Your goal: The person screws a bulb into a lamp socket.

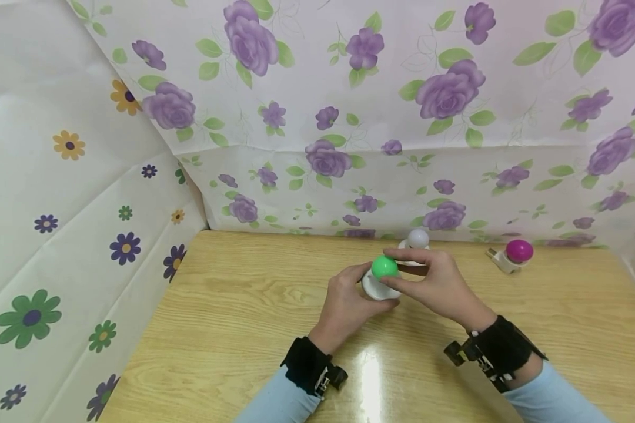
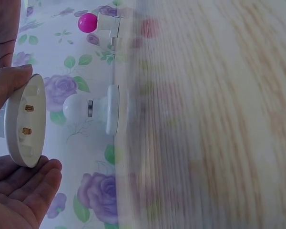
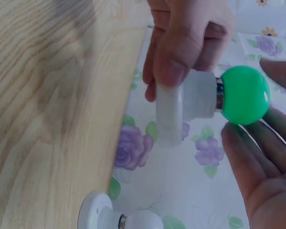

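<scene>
My left hand [image 1: 347, 302] grips a round white lamp holder [image 3: 169, 114] by its rim, thumb on one side and fingers on the other. The holder is raised off the table and tilted; its hollow underside [image 2: 33, 131] shows two brass terminals in the left wrist view. A green round light bulb [image 1: 384, 267] with a metal collar sits in the holder's socket. My right hand [image 1: 441, 288] has its thumb and fingers around the green bulb, fingertips at its sides.
Behind my hands, a white bulb [image 1: 418, 238] stands in another white lamp holder [image 2: 113, 109] near the table's back edge. To the right lies a white plug-in socket [image 1: 508, 262] with a magenta bulb [image 1: 519, 251]. Flower-patterned sheets [image 1: 328, 117] border the wooden table [image 1: 233, 305] behind and at left.
</scene>
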`<state>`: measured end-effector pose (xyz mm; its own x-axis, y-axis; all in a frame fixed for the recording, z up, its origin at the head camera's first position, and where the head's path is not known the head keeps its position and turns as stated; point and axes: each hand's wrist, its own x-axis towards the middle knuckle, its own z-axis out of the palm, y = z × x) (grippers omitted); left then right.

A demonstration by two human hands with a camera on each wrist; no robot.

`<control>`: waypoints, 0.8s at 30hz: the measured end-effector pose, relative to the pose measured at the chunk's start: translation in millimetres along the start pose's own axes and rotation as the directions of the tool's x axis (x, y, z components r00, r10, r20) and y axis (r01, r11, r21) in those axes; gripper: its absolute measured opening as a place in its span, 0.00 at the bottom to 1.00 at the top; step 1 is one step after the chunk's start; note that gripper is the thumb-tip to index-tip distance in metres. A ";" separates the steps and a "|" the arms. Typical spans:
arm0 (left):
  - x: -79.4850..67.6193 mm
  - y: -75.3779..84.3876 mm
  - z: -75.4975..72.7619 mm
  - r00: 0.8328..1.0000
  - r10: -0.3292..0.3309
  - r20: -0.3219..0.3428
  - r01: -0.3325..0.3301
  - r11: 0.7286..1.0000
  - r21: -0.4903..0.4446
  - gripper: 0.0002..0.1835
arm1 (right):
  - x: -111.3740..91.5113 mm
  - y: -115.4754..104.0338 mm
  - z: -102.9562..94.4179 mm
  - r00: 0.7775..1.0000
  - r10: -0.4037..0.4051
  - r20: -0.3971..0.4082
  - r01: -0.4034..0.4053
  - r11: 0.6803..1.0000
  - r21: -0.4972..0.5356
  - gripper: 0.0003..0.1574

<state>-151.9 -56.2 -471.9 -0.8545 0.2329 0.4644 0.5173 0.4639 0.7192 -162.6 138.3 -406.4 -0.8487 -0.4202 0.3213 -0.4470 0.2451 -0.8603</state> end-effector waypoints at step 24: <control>-0.3 -1.5 2.1 1.000 -0.008 0.001 0.008 1.000 -0.008 0.34 | 1.2 4.0 -2.4 0.996 0.012 0.088 -0.013 1.000 0.013 0.27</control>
<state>-152.6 -55.2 -474.2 -0.8584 0.2301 0.4585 0.5112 0.4589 0.7267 -166.1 140.8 -408.5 -0.8256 -0.4927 0.2750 -0.4324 0.2393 -0.8694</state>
